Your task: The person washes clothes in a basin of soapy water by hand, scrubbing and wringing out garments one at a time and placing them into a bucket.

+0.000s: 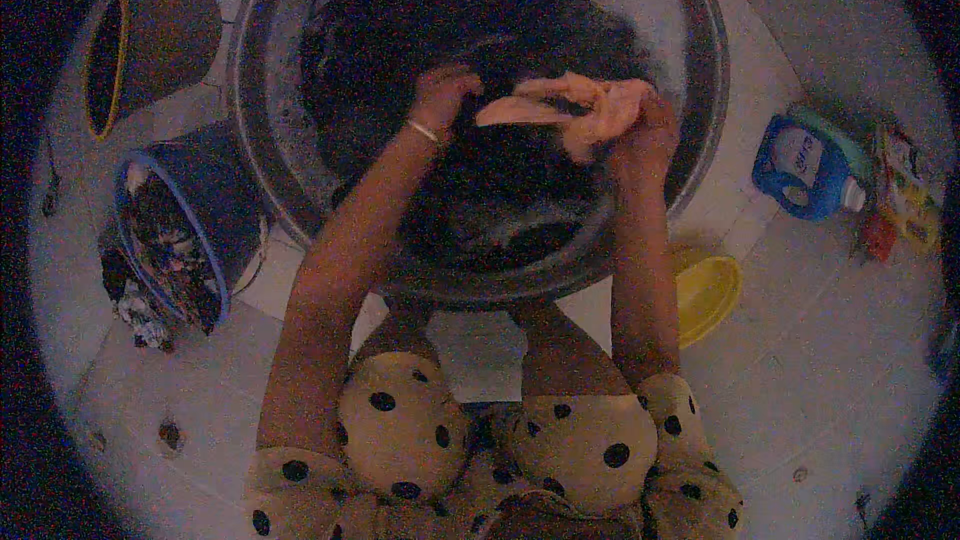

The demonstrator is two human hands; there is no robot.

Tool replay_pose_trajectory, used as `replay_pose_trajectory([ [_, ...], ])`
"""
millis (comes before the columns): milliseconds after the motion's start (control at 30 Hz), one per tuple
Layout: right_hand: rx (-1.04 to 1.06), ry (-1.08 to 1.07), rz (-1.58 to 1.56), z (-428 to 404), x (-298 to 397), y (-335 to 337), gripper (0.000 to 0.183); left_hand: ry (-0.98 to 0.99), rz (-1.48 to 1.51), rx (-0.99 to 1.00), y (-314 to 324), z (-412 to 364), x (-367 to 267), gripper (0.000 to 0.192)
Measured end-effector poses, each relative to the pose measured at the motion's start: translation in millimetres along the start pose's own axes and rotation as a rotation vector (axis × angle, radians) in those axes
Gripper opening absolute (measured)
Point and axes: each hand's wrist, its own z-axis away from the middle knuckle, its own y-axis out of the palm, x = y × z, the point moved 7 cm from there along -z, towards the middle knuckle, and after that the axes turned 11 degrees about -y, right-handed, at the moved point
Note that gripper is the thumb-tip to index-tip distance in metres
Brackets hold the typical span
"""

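A large round basin (718, 67) stands before my knees, with a dark mass and whitish suds in it. Whether the dark part is fabric or water is too dim to tell. Over the basin, my right hand (646, 139) grips a bunched peach-coloured cloth (592, 101) near its right end. The cloth's left end reaches towards my left hand (444, 99), which has curled fingers and a pale band at the wrist. A small dark gap separates that hand from the cloth. Its fingertips are hard to make out, so I cannot tell whether it holds anything dark.
On the left, a blue-rimmed bucket (225, 202) lies tipped with clothes (169, 240) spilling out. Behind it lies a yellow-rimmed bucket (169, 37). At right are a blue detergent bottle (802, 165), colourful packets (904, 195) and a yellow bowl (709, 296) on the tiled floor (810, 375).
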Motion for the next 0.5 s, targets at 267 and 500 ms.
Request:
replay_pose_trajectory([
  [267,0.290,-0.850,0.822,-30,7,-13,0.020,0.600,-1.130,-0.612,-12,89,-120,0.039],
  [500,0.127,-0.537,0.675,-78,-13,-57,0.015,0.683,-1.441,-0.417,55,56,-51,0.041],
])
